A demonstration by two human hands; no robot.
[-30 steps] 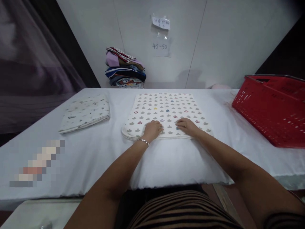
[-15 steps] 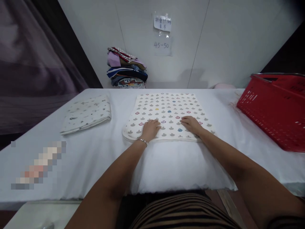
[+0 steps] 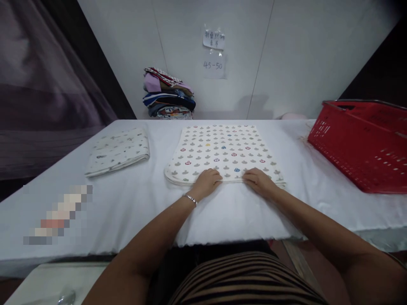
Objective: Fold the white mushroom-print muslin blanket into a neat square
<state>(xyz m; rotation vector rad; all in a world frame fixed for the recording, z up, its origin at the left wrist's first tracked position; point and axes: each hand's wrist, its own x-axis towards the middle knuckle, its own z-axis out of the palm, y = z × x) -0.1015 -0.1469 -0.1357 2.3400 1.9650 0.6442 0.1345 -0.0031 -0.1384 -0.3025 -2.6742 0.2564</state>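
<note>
A folded white cloth with grey and coloured mushroom prints lies flat on the white-covered table in front of me, its rounded corner at the near left. My left hand, with a bracelet at its wrist, is closed on the middle of the near edge. A short way to the right, my right hand has its fingers bent over the same edge. Both thumbs are mostly hidden. Farther left rests a second folded cloth, white with small grey-green prints, touched by neither hand.
A red plastic basket stands at the right of the table. Behind the far edge is a stack of folded fabrics. Paper signs hang on the wall. A blurred-out patch covers something at the left.
Both hands have drawn back toward me, from the top of the mushroom-print cloth to its near edge. The cloth stays in place, while the view has shifted slightly.
</note>
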